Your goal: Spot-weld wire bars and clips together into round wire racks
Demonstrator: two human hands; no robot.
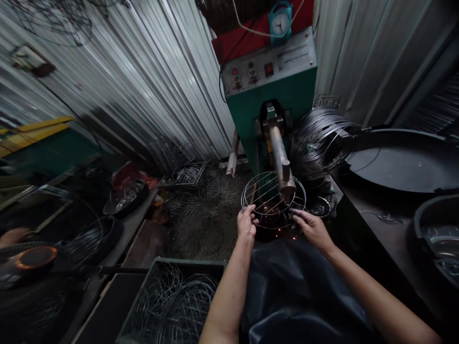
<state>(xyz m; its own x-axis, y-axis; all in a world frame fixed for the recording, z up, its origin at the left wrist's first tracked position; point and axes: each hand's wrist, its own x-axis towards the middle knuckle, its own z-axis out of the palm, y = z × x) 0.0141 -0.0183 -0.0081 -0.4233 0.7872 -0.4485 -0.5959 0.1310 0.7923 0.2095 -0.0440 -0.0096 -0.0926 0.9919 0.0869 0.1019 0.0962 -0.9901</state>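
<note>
Steadily, a round wire rack (265, 193) is held at the metal arm (279, 148) of a green machine (240, 114).
The left hand (246, 222) pinches the rack's near-left rim; the right hand (312, 229) has its fingers at the near-right rim, whether gripping I cannot tell. Orange sparks (278, 234) show below, and a wire coil (317, 143) sits right of the machine.

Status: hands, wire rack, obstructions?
Left hand grips wire rack. Right hand at rack's right edge, grip unclear. Machine arm hides part of rack; sparks below.
</note>
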